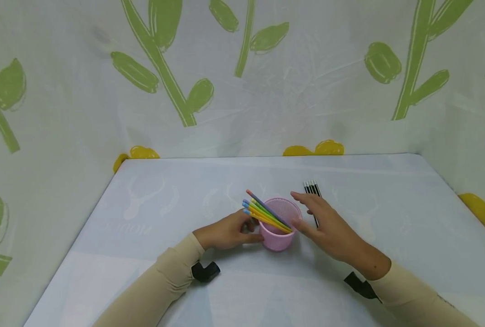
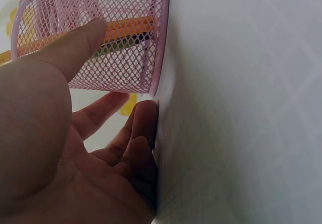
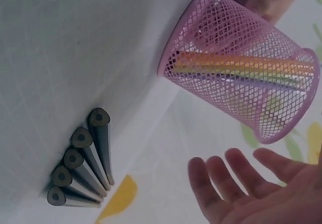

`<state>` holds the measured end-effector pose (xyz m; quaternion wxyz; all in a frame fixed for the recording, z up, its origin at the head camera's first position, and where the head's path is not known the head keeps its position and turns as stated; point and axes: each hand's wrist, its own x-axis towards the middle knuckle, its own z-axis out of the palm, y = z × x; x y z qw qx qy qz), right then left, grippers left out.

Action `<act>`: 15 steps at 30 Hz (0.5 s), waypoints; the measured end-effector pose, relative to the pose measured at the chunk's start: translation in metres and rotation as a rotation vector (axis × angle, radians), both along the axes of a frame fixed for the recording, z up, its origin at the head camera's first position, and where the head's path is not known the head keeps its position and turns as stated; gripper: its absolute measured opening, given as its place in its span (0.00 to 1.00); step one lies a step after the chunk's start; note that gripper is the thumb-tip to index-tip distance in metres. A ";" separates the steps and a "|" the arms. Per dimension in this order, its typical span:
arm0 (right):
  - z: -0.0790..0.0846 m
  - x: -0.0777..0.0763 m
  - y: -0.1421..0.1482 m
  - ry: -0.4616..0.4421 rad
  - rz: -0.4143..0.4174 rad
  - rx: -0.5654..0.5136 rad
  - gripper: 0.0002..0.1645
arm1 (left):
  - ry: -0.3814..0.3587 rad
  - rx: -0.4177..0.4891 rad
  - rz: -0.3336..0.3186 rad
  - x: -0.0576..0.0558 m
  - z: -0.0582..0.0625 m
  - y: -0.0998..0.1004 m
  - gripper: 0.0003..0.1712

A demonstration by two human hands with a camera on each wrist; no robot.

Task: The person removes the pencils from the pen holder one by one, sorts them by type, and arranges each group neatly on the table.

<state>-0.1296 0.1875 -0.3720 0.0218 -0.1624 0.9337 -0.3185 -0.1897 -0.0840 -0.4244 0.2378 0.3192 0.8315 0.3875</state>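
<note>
A pink mesh pen cup stands upright on the table, with several colored pencils leaning left inside it. Just left of the cup is my left hand, its thumb along the mesh and its other fingers loosely bent beside it; whether the thumb presses on the mesh I cannot tell. On the cup's right, my right hand hovers with fingers spread and nothing in them. Several black pencils lie side by side on the table beyond the right hand, which partly covers them in the head view.
A pale cloth covers the table. Behind it rises a white backdrop printed with green leaves and yellow shapes. Dark wrist mounts sit on both sleeves.
</note>
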 end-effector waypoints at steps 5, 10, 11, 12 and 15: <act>-0.002 0.001 0.001 -0.037 0.031 0.078 0.48 | -0.004 0.001 0.000 0.000 0.001 0.000 0.24; -0.006 0.001 0.003 0.074 0.098 0.105 0.51 | 0.009 0.004 0.002 -0.001 0.000 0.000 0.25; -0.007 0.001 0.004 0.092 0.106 0.110 0.51 | 0.011 0.001 0.002 -0.001 0.000 0.000 0.26; -0.007 0.001 0.004 0.103 0.110 0.114 0.51 | 0.007 0.001 0.002 -0.001 0.000 0.000 0.27; -0.009 0.002 0.003 0.113 0.108 0.132 0.52 | -0.010 -0.003 0.006 -0.001 0.000 0.000 0.27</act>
